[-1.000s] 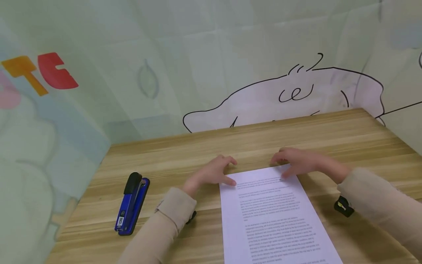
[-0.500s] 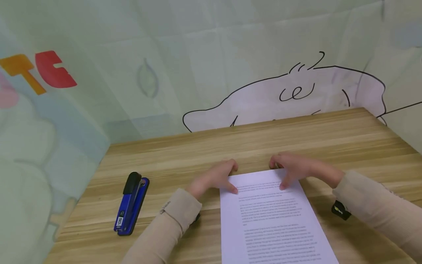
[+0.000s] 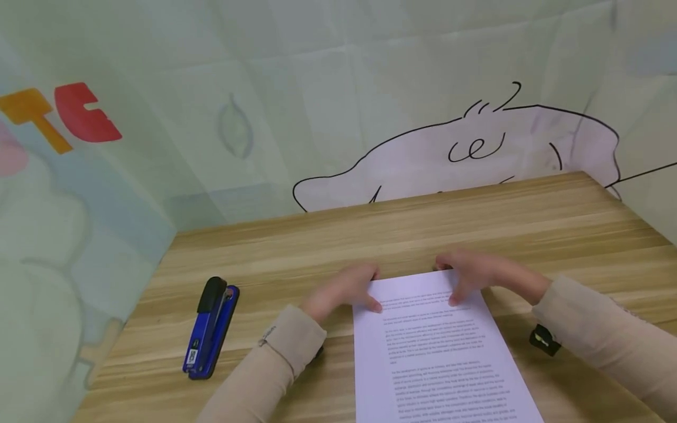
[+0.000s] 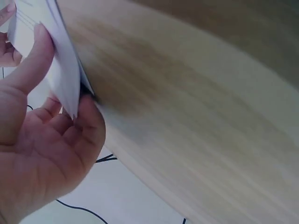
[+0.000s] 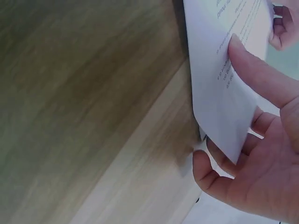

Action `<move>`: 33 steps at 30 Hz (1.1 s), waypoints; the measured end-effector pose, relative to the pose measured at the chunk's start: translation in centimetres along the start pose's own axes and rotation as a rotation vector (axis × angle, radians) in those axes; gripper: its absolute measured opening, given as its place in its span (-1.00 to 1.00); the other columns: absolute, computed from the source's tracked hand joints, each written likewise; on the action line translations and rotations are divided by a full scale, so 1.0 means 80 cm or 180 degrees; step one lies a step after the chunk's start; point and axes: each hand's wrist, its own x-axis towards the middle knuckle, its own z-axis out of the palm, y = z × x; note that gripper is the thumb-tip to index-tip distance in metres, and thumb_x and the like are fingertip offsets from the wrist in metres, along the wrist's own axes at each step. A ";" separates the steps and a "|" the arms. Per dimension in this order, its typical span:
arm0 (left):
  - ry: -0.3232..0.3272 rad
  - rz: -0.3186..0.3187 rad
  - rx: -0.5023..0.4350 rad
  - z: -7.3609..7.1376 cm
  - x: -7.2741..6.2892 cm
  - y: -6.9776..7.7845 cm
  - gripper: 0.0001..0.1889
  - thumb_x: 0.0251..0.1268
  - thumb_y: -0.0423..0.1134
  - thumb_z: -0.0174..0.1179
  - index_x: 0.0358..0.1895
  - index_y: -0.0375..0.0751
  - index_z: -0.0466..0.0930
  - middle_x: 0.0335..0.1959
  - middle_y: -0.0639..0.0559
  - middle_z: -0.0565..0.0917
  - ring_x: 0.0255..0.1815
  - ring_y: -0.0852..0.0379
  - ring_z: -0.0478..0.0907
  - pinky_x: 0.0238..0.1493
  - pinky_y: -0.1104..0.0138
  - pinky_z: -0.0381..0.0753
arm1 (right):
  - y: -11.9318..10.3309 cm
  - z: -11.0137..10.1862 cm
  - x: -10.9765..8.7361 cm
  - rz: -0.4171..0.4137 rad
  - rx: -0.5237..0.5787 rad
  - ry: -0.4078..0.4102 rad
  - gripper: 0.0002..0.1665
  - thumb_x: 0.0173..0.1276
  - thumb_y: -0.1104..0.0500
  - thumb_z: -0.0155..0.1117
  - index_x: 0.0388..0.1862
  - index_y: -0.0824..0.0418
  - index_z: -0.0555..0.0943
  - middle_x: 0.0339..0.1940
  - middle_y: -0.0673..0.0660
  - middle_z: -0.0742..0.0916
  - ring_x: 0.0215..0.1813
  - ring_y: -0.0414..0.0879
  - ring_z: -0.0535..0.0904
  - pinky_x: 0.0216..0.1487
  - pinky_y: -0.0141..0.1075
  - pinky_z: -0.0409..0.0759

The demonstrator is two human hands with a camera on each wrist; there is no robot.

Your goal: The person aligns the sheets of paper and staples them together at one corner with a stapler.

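Printed sheets of paper [image 3: 439,358] lie in a stack on the wooden table, their far edge between both hands. My left hand [image 3: 341,291] grips the far left corner. Its thumb lies on the printed face, and in the left wrist view its curled fingers reach round the edge of the paper [image 4: 63,74], where several layers show. At the far right corner my right hand [image 3: 473,273] pinches the stack. The right wrist view has the thumb [image 5: 252,70] on the text and the fingers curled behind the corner, which is slightly lifted.
A blue stapler [image 3: 211,329] with a black cap lies on the wooden table [image 3: 275,252], left of my left forearm. Behind the table's far edge hangs a printed cloth backdrop [image 3: 317,106]. Dark cables [image 4: 84,210] show below the table edge in the left wrist view.
Both hands have moved slightly toward me, with the thumbs sliding further onto the page and the fingers curling in at the far edge. The stapler has stayed in place.
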 end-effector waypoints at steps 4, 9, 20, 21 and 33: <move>0.0020 -0.0159 -0.0031 0.001 -0.004 0.002 -0.59 -0.18 -0.16 0.51 -0.29 -0.18 0.48 -0.40 0.09 0.51 -0.39 0.14 0.39 -0.29 0.36 0.38 | 0.002 0.001 -0.001 0.0133 0.0147 -0.0014 -0.38 -0.20 0.17 0.60 -0.17 0.34 0.50 -0.27 0.11 0.59 -0.29 -0.06 0.47 -0.24 -0.24 0.48; 0.0076 -0.0187 0.0106 0.002 -0.006 0.004 -0.59 -0.16 -0.13 0.50 -0.25 -0.21 0.56 -0.35 0.06 0.58 -0.37 0.14 0.43 -0.23 0.32 0.44 | 0.003 0.002 -0.004 0.0200 0.0098 -0.0001 -0.42 -0.22 0.11 0.61 -0.24 0.35 0.55 -0.38 0.04 0.59 -0.37 -0.11 0.47 -0.31 -0.28 0.47; 0.0090 0.0012 -0.0019 0.005 -0.008 0.001 -0.55 -0.11 -0.21 0.47 -0.12 -0.26 0.54 -0.21 -0.02 0.60 -0.22 0.09 0.49 -0.08 0.28 0.46 | -0.002 0.009 -0.007 0.0262 -0.0257 0.0173 -0.46 -0.20 0.10 0.60 -0.26 0.33 0.59 -0.40 0.02 0.63 -0.37 -0.11 0.48 -0.27 -0.20 0.49; 0.0070 0.0012 0.0001 0.005 -0.008 0.001 -0.53 -0.09 -0.21 0.46 -0.07 -0.29 0.54 -0.16 -0.05 0.61 -0.17 0.06 0.51 -0.03 0.26 0.46 | -0.002 0.010 -0.008 0.0257 -0.0278 0.0204 -0.48 -0.21 0.09 0.60 -0.30 0.32 0.60 -0.43 0.01 0.63 -0.39 -0.11 0.48 -0.30 -0.21 0.49; 0.0494 0.0166 -0.0509 -0.021 -0.020 -0.016 -0.76 0.12 -0.36 0.28 -0.14 -0.34 0.56 -0.27 -0.08 0.60 -0.28 0.06 0.48 -0.13 0.23 0.47 | 0.028 -0.018 -0.022 0.0327 0.1275 -0.0022 -0.71 0.25 0.24 0.27 -0.13 0.38 0.47 -0.32 0.14 0.60 -0.32 -0.05 0.49 -0.39 -0.24 0.54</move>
